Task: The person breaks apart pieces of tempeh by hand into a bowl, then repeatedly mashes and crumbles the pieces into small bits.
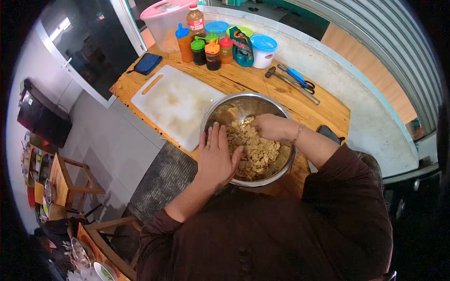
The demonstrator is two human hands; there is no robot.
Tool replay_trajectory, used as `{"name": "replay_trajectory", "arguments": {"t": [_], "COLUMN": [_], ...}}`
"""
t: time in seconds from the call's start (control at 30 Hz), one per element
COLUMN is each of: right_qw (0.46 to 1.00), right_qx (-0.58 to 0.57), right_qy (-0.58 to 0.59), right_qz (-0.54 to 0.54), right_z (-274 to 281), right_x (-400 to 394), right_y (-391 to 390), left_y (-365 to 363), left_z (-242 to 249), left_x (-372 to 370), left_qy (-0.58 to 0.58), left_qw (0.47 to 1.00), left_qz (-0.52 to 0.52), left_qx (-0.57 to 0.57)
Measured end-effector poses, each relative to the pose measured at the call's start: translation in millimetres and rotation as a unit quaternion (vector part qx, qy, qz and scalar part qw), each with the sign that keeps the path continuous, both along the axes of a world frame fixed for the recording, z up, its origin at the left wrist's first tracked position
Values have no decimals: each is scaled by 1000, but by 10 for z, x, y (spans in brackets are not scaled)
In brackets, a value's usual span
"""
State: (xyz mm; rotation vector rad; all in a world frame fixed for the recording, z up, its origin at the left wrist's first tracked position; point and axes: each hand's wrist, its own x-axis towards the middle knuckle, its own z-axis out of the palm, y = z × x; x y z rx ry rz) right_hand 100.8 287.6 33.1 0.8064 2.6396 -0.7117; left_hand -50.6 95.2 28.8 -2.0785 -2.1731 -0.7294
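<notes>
A steel mixing bowl (287,174) stands at the table's front edge with a crumbly, tan, dough-like mixture (257,152) inside. My left hand (216,157) lies along the bowl's left side, fingers stretched out and thumb apart, over the rim. Down in the mixture, my right hand (274,128) is curled, with its fingertips hidden in the crumbs. A paler lump (228,114) sticks to the inner wall at the back left.
A stained white cutting board (176,100) lies left of the bowl. Behind are sauce bottles (213,55), a blue-lidded tub (263,51), a teal pouch (242,47) and a large clear container (164,30). A hammer (295,85) and blue-handled scissors (297,76) lie back right.
</notes>
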Motion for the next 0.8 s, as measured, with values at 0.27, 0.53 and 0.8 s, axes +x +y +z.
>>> {"name": "replay_trajectory", "arguments": {"t": [0.27,0.53,0.8], "right_qw": [989,976,968], "right_qx": [12,-35,-26], "right_qy": [144,105,55], "right_qz": [24,-189,-242], "right_z": [-89,575,212], "right_x": [138,3,171], "right_y": [-304,-773,-1000], "left_y": [399,934,1292], "left_z": [277,68,126], "left_x": [-593,-757,-829], "left_qy": [-79,-59,46], "left_qw": [974,923,906], "left_qz": [-182,-352,-414], "left_qx": [108,146,71]}}
